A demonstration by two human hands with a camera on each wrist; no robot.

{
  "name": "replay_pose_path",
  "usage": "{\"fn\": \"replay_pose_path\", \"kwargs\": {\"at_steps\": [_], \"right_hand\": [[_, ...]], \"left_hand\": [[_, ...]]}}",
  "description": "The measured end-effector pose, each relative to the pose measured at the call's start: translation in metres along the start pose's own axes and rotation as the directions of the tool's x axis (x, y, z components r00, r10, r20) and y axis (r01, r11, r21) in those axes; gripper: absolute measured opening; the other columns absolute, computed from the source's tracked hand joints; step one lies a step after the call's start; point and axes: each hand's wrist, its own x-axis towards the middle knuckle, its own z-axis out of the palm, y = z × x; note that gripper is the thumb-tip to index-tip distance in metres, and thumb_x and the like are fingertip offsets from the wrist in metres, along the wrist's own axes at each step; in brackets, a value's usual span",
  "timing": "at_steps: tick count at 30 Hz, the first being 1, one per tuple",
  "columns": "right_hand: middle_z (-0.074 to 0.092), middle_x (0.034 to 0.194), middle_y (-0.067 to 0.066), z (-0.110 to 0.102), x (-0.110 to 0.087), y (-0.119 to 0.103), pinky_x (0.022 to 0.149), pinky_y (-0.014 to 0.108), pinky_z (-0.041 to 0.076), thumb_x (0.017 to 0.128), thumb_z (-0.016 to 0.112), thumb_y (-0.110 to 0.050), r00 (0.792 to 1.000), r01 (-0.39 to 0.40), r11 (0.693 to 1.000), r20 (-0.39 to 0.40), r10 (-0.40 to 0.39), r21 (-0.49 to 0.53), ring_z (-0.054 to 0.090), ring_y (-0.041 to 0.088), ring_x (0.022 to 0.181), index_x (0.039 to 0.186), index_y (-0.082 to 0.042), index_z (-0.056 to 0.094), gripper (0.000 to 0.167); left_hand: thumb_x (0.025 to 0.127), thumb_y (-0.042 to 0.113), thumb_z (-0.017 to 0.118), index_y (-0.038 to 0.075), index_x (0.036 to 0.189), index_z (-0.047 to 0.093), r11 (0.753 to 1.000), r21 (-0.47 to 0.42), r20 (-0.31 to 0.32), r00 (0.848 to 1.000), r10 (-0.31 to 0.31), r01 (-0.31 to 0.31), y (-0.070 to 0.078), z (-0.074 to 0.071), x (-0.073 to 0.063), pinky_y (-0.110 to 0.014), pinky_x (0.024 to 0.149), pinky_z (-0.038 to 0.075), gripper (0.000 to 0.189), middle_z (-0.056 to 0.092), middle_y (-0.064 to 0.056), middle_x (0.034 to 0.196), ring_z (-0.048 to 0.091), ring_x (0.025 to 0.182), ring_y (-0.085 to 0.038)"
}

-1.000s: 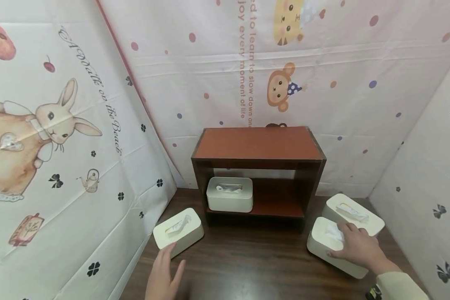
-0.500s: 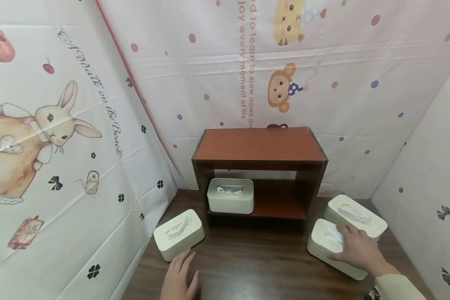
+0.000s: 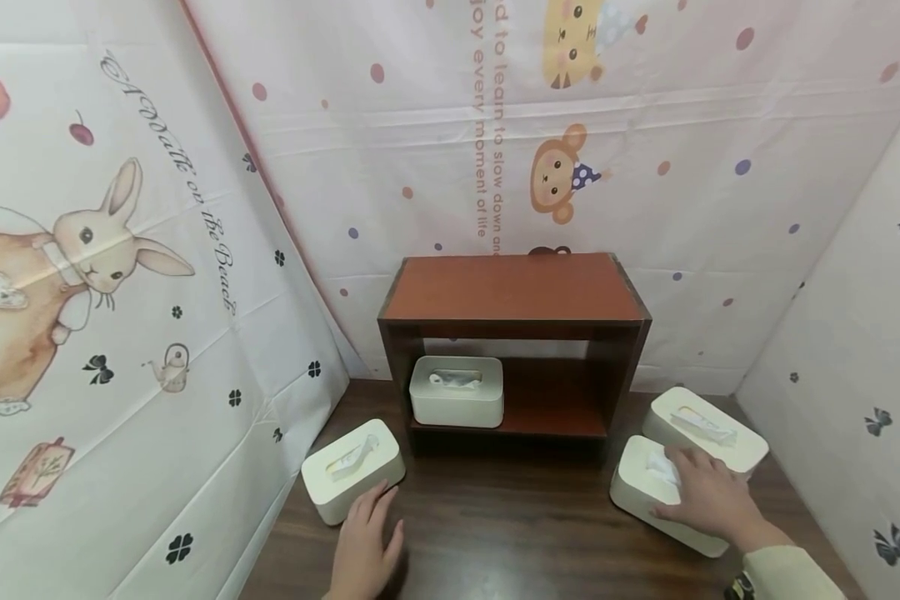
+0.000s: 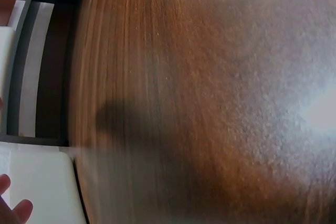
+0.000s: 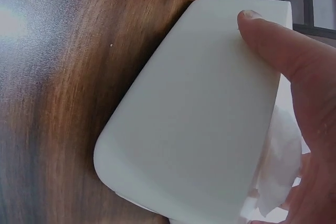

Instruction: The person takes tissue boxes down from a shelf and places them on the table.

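Observation:
My right hand (image 3: 708, 496) grips a white tissue box (image 3: 636, 483) from above, across its top, at the front right of the table. In the right wrist view the thumb (image 5: 262, 38) lies against the long side of the box (image 5: 184, 114), and a tissue (image 5: 281, 161) sticks out of its top. My left hand (image 3: 363, 542) is beside the near side of another white tissue box (image 3: 328, 471) on the left, fingers loosely bent and fingertips right at its edge. Only fingertips (image 4: 22, 211) of that hand show in the left wrist view.
A dark brown shelf (image 3: 513, 287) with a red-brown top stands at the back middle. A third tissue box (image 3: 456, 410) sits in its left part. Another box (image 3: 742, 446) lies just behind the gripped one. Printed cloth walls (image 3: 270, 467) enclose the wooden table (image 3: 495, 533).
My left hand has moved right and slightly up along the near side of the left tissue box. The right hand keeps its grip, and its box has stayed in place.

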Motion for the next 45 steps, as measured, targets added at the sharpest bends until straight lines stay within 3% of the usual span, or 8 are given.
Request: {"fn": "replay_pose_path", "kwargs": {"at_steps": [9, 16, 22, 29, 34, 39, 43, 45], "right_hand": [[0.053, 0.145, 0.036, -0.022, 0.013, -0.002, 0.068, 0.077, 0.053, 0.086, 0.08, -0.075, 0.999, 0.019, 0.999, -0.031, -0.018, 0.032, 0.057, 0.067, 0.119, 0.144, 0.003, 0.062, 0.099], [0.046, 0.151, 0.04, -0.069, 0.042, -0.015, 0.086, 0.083, 0.048, 0.099, 0.069, -0.071, 0.998, 0.032, 0.998, -0.052, -0.029, 0.062, 0.049, 0.069, 0.129, 0.152, 0.007, 0.054, 0.095], [0.041, 0.155, 0.039, -0.116, 0.073, -0.025, 0.092, 0.083, 0.046, 0.099, 0.071, -0.069, 0.99, 0.095, 0.993, -0.114, -0.087, 0.069, 0.048, 0.066, 0.131, 0.162, 0.006, 0.043, 0.101], [0.033, 0.158, 0.043, -0.17, 0.095, -0.047, 0.091, 0.08, 0.048, 0.097, 0.078, -0.063, 0.978, 0.124, 0.986, -0.178, -0.104, 0.108, 0.049, 0.063, 0.13, 0.168, 0.006, 0.031, 0.11], [0.029, 0.163, 0.041, -0.205, 0.107, -0.066, 0.102, 0.084, 0.041, 0.097, 0.077, -0.066, 0.978, 0.13, 0.984, -0.182, -0.106, 0.122, 0.042, 0.063, 0.14, 0.172, -0.001, 0.026, 0.112], [0.025, 0.167, 0.042, -0.225, 0.118, -0.089, 0.1, 0.082, 0.045, 0.096, 0.066, -0.079, 0.985, 0.124, 0.99, -0.131, -0.114, 0.065, 0.049, 0.064, 0.136, 0.174, -0.006, 0.024, 0.115], [0.025, 0.168, 0.038, -0.229, 0.126, -0.103, 0.096, 0.078, 0.049, 0.099, 0.059, -0.08, 0.985, 0.135, 0.989, -0.116, -0.127, 0.065, 0.054, 0.06, 0.133, 0.171, -0.007, 0.033, 0.106], [0.024, 0.169, 0.038, -0.23, 0.131, -0.107, 0.101, 0.078, 0.047, 0.102, 0.055, -0.079, 0.985, 0.136, 0.988, -0.115, -0.127, 0.068, 0.05, 0.06, 0.138, 0.169, -0.007, 0.036, 0.1]], "left_hand": [[0.088, 0.017, 0.09, 0.009, 0.14, 0.072, 0.999, -0.009, 0.04, 0.998, -0.044, 0.045, -0.003, 0.0, 0.013, -0.059, 0.096, 0.059, 0.056, 0.066, -0.014, 0.144, 0.065, 0.126, -0.037], [0.088, 0.016, 0.09, 0.007, 0.141, 0.07, 0.999, -0.009, 0.018, 0.999, -0.034, 0.035, -0.001, 0.0, 0.027, -0.06, 0.095, 0.059, 0.058, 0.066, -0.016, 0.143, 0.066, 0.124, -0.04], [0.088, 0.014, 0.089, 0.007, 0.145, 0.068, 0.999, -0.001, 0.009, 0.999, -0.042, 0.042, -0.002, -0.002, 0.034, -0.059, 0.095, 0.058, 0.061, 0.066, -0.016, 0.142, 0.066, 0.125, -0.039], [0.09, 0.016, 0.088, 0.005, 0.143, 0.069, 1.0, -0.006, 0.002, 1.0, -0.026, 0.026, -0.002, -0.005, 0.041, -0.058, 0.097, 0.058, 0.058, 0.066, -0.017, 0.142, 0.066, 0.126, -0.038], [0.091, 0.016, 0.088, 0.006, 0.144, 0.068, 1.0, -0.012, -0.002, 1.0, -0.009, 0.009, -0.001, -0.004, 0.051, -0.058, 0.099, 0.057, 0.058, 0.066, -0.017, 0.144, 0.065, 0.126, -0.039], [0.091, 0.016, 0.089, 0.006, 0.145, 0.069, 1.0, -0.028, 0.015, 1.0, -0.014, 0.014, 0.003, -0.003, 0.058, -0.057, 0.101, 0.057, 0.059, 0.066, -0.016, 0.144, 0.065, 0.127, -0.039], [0.095, 0.02, 0.086, 0.007, 0.148, 0.067, 1.0, -0.027, 0.043, 0.999, -0.015, 0.016, 0.007, -0.002, 0.065, -0.056, 0.104, 0.056, 0.058, 0.065, -0.015, 0.147, 0.064, 0.13, -0.038], [0.096, 0.021, 0.084, 0.007, 0.149, 0.066, 0.999, -0.034, 0.053, 0.999, -0.008, 0.01, 0.009, -0.001, 0.07, -0.055, 0.106, 0.055, 0.057, 0.064, -0.015, 0.149, 0.064, 0.132, -0.037]]}}
